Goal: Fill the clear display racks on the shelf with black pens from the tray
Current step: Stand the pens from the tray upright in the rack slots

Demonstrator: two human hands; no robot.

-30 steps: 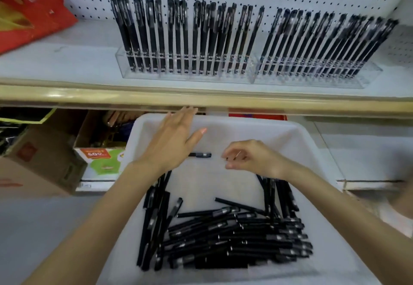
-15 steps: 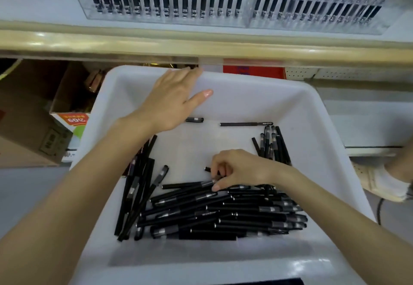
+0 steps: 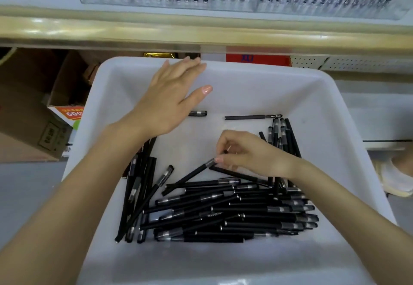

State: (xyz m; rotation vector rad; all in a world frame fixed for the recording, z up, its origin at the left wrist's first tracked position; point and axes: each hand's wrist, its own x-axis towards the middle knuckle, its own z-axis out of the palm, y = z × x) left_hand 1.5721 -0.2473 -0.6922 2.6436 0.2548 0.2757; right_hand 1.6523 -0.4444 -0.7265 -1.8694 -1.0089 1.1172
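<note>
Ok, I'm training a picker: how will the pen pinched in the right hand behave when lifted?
The pen looks stiff: it runs straight though the right hand pinches only one end. It is probably light, since a mere pinch holds it. Its round, smooth barrel could roll or slip if dropped on the tray floor.

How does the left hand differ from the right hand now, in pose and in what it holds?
The left hand is flat with straight fingers; the right hand has curled fingers. The left hand holds nothing, its fingertips at the far rim of the tray; the right hand pinches one end of a pen. The left hand is farther from the person than the right hand. Both are over the tray.
</note>
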